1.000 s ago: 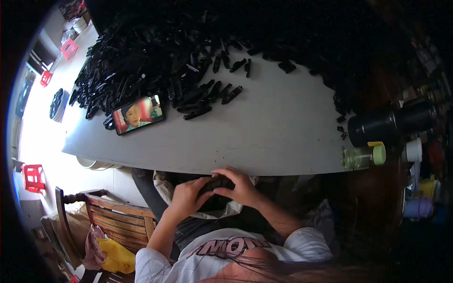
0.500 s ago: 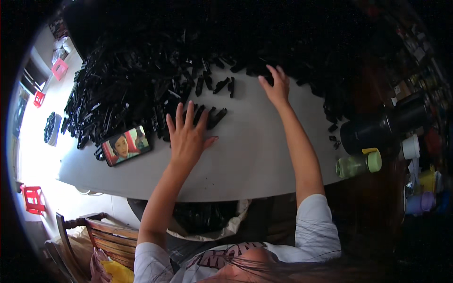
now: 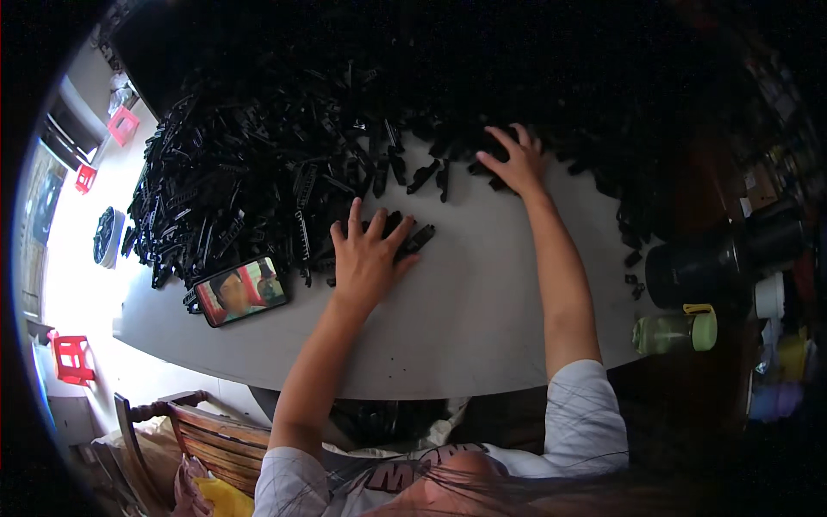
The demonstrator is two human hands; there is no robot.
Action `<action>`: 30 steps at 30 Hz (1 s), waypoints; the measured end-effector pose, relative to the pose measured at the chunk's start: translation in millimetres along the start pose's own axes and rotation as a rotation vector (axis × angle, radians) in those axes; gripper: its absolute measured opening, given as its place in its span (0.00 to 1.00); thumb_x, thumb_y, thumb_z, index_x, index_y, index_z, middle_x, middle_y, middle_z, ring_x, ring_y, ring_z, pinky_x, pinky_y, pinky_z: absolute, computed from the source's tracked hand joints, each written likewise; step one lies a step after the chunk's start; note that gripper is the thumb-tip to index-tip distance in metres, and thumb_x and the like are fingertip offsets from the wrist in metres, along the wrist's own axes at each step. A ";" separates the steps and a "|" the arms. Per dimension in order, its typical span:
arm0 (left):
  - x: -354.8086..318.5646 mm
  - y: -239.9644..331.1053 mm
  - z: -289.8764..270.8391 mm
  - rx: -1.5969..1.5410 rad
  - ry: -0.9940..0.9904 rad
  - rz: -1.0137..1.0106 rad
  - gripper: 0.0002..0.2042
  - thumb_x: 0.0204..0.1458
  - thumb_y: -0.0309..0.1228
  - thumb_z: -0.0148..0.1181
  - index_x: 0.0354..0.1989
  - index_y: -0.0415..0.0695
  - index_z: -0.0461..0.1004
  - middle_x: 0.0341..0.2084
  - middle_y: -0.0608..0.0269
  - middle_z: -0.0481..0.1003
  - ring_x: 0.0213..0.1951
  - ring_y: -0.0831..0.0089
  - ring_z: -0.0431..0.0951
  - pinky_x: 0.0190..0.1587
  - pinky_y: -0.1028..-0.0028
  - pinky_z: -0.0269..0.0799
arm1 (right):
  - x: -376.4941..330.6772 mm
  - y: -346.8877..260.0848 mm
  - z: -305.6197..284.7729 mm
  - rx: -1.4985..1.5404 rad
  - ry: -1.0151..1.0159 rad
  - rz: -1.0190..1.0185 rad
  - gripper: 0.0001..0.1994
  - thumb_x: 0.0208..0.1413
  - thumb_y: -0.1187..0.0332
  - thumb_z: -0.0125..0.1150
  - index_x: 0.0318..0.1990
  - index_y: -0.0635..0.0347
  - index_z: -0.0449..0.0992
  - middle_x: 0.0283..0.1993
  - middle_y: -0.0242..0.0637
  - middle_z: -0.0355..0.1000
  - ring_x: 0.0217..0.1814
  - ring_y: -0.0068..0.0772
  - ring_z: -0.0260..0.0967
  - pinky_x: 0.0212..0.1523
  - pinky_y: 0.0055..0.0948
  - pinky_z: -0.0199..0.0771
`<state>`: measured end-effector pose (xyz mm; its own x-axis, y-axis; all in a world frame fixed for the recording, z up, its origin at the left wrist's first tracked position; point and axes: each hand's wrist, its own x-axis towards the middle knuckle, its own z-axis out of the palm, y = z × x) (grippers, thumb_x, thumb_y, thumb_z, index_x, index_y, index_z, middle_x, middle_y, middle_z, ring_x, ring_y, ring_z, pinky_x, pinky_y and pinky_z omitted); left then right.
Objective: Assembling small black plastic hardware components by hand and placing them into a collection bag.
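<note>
My left hand (image 3: 369, 261) lies palm down on the grey table (image 3: 465, 319), fingers spread over a few black plastic pieces (image 3: 417, 242). They show at the edge of its index finger and thumb; the rest are hidden beneath it. Farther off and to the right, my right hand (image 3: 520, 165) reaches over the dark near edge of the heap, its fingers apart and bent above more black pieces. What lies under its fingertips is too dark to make out. Between the hands, several loose black pieces (image 3: 422, 177) rest on the tabletop.
A large heap of black plastic pieces (image 3: 233, 185) covers the table's far left. A phone (image 3: 241, 291) playing a video leans by its near edge. At the right stand a green-lidded bottle (image 3: 676, 331) and a black cylinder (image 3: 696, 271). A wooden chair (image 3: 220, 439) is at lower left.
The whole view has shifted a little. My right hand has moved forward into the dark pieces. My left hand has slid forward and now covers more of the pieces beside it.
</note>
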<state>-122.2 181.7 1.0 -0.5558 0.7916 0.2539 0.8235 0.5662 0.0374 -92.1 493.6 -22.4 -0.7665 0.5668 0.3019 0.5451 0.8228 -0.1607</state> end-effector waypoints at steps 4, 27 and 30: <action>-11.7 2.5 -6.5 -0.097 -0.043 0.034 0.25 0.43 0.46 0.60 0.54 0.61 0.66 0.50 0.63 0.66 0.54 0.57 0.62 0.51 0.53 0.55 | -38.0 -21.9 -1.5 0.126 0.002 -0.165 0.30 0.41 0.37 0.56 0.55 0.24 0.64 0.64 0.36 0.51 0.64 0.53 0.46 0.59 0.63 0.43; -157.4 2.5 -37.2 -0.198 0.162 0.208 0.20 0.37 0.30 0.60 0.42 0.42 0.70 0.35 0.62 0.67 0.35 0.65 0.66 0.37 0.69 0.64 | -236.4 -96.4 -75.2 0.594 0.213 -0.365 0.15 0.48 0.70 0.57 0.45 0.58 0.72 0.50 0.39 0.65 0.56 0.45 0.57 0.54 0.40 0.59; -157.8 11.2 -39.5 -0.210 0.152 0.200 0.16 0.37 0.27 0.58 0.38 0.42 0.69 0.35 0.60 0.68 0.36 0.64 0.67 0.37 0.69 0.64 | -257.5 -103.7 -85.5 0.455 0.112 -0.498 0.12 0.44 0.74 0.58 0.39 0.59 0.75 0.45 0.37 0.67 0.51 0.42 0.60 0.49 0.39 0.62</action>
<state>-20.7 54.0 -0.5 -0.3701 0.8300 0.4173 0.9290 0.3302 0.1671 77.8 258.8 -3.1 -0.8359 0.1287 0.5335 -0.0790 0.9338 -0.3490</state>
